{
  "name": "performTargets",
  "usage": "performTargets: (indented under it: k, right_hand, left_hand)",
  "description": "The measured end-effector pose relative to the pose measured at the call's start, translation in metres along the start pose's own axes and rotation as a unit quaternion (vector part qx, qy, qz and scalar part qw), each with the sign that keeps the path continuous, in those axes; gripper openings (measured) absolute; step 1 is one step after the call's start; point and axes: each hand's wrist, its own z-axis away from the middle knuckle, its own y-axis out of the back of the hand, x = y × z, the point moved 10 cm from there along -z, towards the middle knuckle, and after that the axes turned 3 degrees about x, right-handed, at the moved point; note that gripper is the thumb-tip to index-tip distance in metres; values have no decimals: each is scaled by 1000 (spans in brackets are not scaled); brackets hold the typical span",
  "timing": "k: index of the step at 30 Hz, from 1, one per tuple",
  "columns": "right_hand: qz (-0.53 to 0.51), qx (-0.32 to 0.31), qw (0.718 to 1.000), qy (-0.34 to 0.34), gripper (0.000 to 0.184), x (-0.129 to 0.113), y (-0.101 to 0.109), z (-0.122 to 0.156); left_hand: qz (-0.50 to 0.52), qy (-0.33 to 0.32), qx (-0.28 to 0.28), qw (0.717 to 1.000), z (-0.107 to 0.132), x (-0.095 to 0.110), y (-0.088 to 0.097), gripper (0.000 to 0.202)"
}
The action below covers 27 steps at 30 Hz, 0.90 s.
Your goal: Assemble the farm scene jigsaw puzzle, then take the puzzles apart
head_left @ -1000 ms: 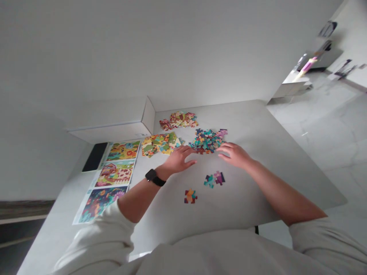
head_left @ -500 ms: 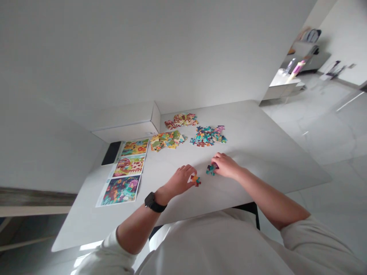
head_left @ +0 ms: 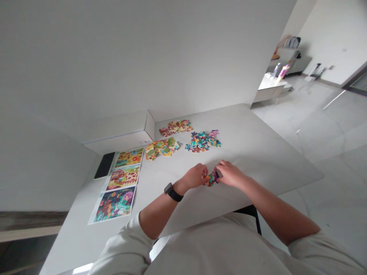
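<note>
Near the front of the white table, my left hand (head_left: 196,175) pinches an orange and teal puzzle piece (head_left: 208,180). My right hand (head_left: 228,173) grips a teal and purple puzzle piece (head_left: 215,176) right beside it. The two pieces meet or overlap between my fingertips; whether they interlock I cannot tell. Beyond my hands lies a pile of teal and purple puzzle pieces (head_left: 201,141). Farther left are a yellow-green pile of puzzle pieces (head_left: 163,148) and a red-and-cream pile of puzzle pieces (head_left: 178,126).
On the left of the table (head_left: 269,152) lies a sheet with three printed pictures (head_left: 123,179), beside a black phone-like slab (head_left: 104,165). A white box (head_left: 120,140) stands against the wall at the back left. A black chair edge (head_left: 256,217) shows by my body.
My left hand has moved right with its orange puzzle piece, up to the teal and purple one in my right hand. The gap between the pieces has closed. The view has shifted slightly.
</note>
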Motion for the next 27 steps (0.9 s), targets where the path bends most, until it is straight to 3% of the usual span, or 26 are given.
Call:
performTargets:
  k: [5,9,13,16,18,20,22,24,27]
  right_hand:
    - [-40,44,997,39,39,9,-2,13]
    - [-161,54,985,37,29,21,-3,6]
    - [-333,50,941,-3,14,41,-6,-29]
    - [-351,113,930,-8,19,57,11,-69]
    - [-270,192,943,-21,23,70,33,-93]
    - [-171,268,948,12,34,72,54,-108]
    - [-89,282,952,86,55,64,59,-121]
    - [-26,241,958,156,83,56,47,-132]
    - [40,189,965,179,102,61,27,-150]
  left_hand:
    - [144,54,1,988,-7,-30,12,16]
    - [310,82,93,943,-39,-69,44,24]
    - [386,111,193,895,-82,-100,74,32]
    - [266,106,267,920,-99,-108,97,27]
    - [133,66,313,938,-100,-103,109,27]
    - [32,22,329,944,-94,-98,109,35]
    - [-27,-13,307,951,-89,-96,98,56]
    - [-74,-43,254,963,-89,-94,81,86]
    - [-127,-55,172,975,-99,-96,62,116]
